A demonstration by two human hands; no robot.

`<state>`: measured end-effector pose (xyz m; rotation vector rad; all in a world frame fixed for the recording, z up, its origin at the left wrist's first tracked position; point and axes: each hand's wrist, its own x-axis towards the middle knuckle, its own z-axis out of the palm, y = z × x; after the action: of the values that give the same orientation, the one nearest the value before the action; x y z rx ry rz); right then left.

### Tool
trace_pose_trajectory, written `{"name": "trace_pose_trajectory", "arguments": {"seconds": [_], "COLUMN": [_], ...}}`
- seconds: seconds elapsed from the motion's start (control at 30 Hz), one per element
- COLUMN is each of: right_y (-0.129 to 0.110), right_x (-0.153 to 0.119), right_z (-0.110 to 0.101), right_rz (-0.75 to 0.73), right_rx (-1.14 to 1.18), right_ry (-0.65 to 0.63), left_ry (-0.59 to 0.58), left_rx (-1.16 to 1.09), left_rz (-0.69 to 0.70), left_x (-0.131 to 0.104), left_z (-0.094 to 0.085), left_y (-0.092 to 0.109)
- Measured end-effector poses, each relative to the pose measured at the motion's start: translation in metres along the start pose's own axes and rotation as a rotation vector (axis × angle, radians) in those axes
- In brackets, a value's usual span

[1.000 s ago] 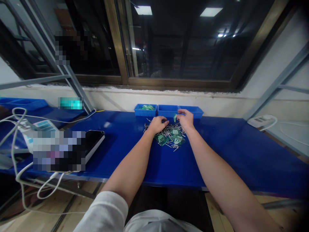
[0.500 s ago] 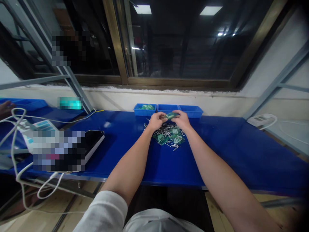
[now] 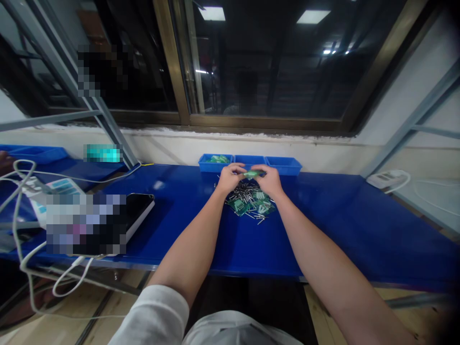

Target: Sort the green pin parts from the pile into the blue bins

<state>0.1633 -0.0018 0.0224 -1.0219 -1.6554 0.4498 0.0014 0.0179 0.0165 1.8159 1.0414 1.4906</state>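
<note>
Between my two hands a small green circuit board is held above a pile on the table. My left hand pinches its left edge, and my right hand has fingers closed on its right edge. Under them lies a heap of metal screws or pins, mixed with more green boards and some pale pieces. Behind my hands stand blue bins; the left bin contains green and pale pieces. Fine detail on the held board is too small to make out.
The blue table runs to a wall below a window. A dark-screened device with white cables lies at left, and a white power strip at right. Another person's hand shows at the far left edge.
The held board has tilted so that it looks flatter, and my fingers have shifted slightly around it. The other person's hand has drawn back toward the left edge.
</note>
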Motion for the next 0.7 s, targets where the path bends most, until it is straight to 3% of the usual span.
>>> {"name": "trace_pose_trajectory", "arguments": {"seconds": [0.17,0.3,0.47,0.7], "right_y": [0.01,0.013,0.019,0.02], "right_x": [0.003,0.004,0.005,0.002], "right_z": [0.005,0.007,0.007,0.008], "right_rz": [0.225,0.324,0.33,0.268], "right_rx": [0.293,0.261,0.077,-0.068], "right_ry": [-0.133,-0.147,-0.016,-0.085], "left_ry": [-0.096,-0.091,0.018,0.193], "left_rx": [-0.173,-0.244,-0.154,0.048], "left_rz": [-0.195,-0.281,-0.295,-0.261], "left_x": [-0.002,-0.003,-0.001,0.002], "left_z": [-0.001,0.0,-0.001,-0.012], "left_y": [0.0,0.001,0.005,-0.003]}}
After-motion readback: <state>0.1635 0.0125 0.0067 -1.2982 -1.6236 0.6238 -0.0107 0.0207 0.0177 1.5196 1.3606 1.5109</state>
